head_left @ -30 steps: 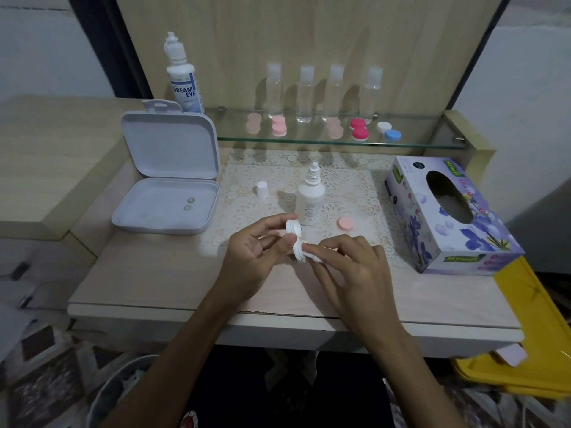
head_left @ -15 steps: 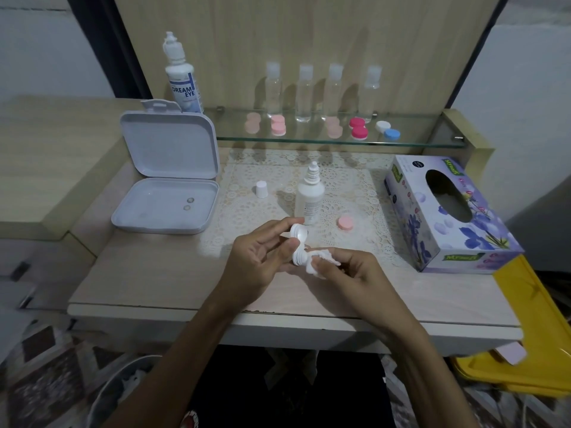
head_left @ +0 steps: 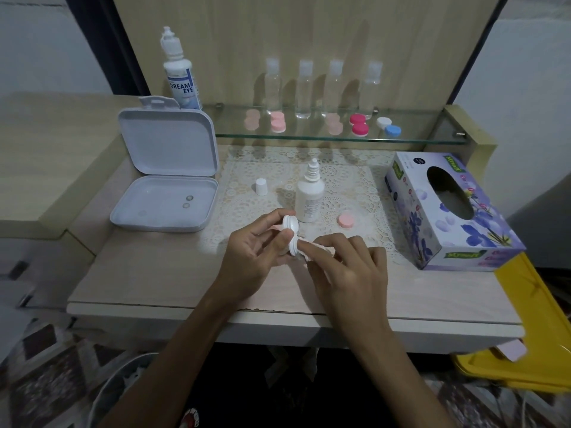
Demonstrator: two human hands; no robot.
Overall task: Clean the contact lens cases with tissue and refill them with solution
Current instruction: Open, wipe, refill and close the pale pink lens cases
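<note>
Holding the white lens case (head_left: 290, 235) upright near the counter's front edge, left hand (head_left: 256, 257) grips it; right hand (head_left: 349, 270) pinches tissue (head_left: 313, 247) against its lower well.

At the frame's centre, the left hand (head_left: 256, 251) holds a lens case (head_left: 291, 234) against a tissue (head_left: 315, 250) held by the right hand (head_left: 349, 273), both above the table (head_left: 154, 282). Just behind them a small bottle (head_left: 310, 196) stands upright on a lace mat (head_left: 349, 186), with its cap (head_left: 261, 186) to the left and a lid (head_left: 346, 220) to the right. An open box (head_left: 167, 180) sits at centre left, a tissue box (head_left: 445, 211) at right. On the glass shelf (head_left: 432, 139) behind stand four bottles (head_left: 304, 88) with lens cases in front; a larger bottle (head_left: 180, 72) stands at upper left.
</note>
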